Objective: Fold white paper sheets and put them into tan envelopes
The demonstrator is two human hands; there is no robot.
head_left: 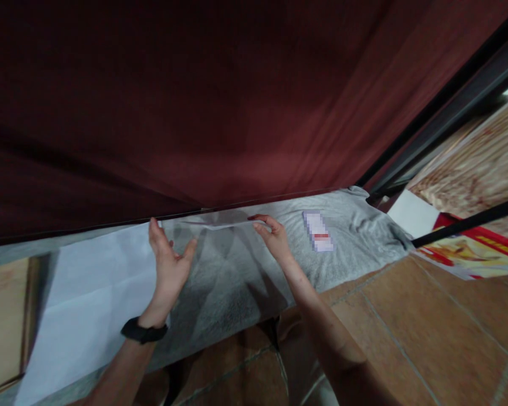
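My right hand [273, 234] pinches the right end of a thin, pale sheet [228, 224], seen almost edge-on above the grey cloth, so its material is hard to make out. My left hand [169, 265], with a black band on the wrist, is open, thumb and fingers apart. It is by the right edge of a large white paper sheet [97, 293] with fold lines. Whether its fingers touch that paper or the thin sheet, I cannot tell. To the right of my right hand, a small pale card-like item [318, 231], blurred out with a red stripe, lies on the cloth.
Grey cloth [347, 242] covers the long narrow surface. A dark red curtain [220, 113] hangs behind it. Brown cardboard [4, 321] lies at far left. Dark bars [469, 225] and a red-yellow printed package [469, 251] stand right, above the tiled floor [406, 321].
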